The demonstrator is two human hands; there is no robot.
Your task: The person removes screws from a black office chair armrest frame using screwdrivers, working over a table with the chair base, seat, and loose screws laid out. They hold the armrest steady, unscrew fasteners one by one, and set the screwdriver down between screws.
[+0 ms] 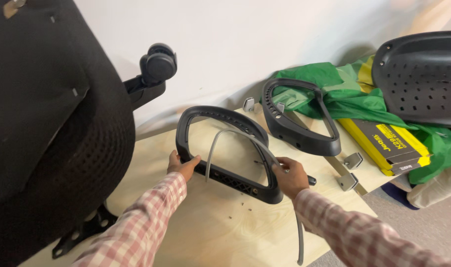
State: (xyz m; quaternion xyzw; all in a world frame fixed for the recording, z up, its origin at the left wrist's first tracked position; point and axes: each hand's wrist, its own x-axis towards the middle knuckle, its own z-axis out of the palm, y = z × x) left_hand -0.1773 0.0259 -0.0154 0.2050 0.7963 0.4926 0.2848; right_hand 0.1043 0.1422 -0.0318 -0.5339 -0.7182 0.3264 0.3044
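Note:
A black loop-shaped chair armrest (220, 117) lies on a light wooden board (220, 232). My left hand (182, 165) grips the armrest's left lower corner. My right hand (290, 176) holds a dark-handled tool at the armrest's right lower end, by a thin grey curved rod (213, 148) that arcs across the loop. Both sleeves are pink checked. A second black armrest (304, 138) lies just beyond, to the right.
An overturned black mesh chair seat (47, 123) with a castor wheel (159, 63) fills the left. A black perforated chair back (423, 74), green plastic wrap (354, 99) and a yellow-black box (388, 143) lie at the right. Small screws and grey metal brackets (351, 170) sit on the board.

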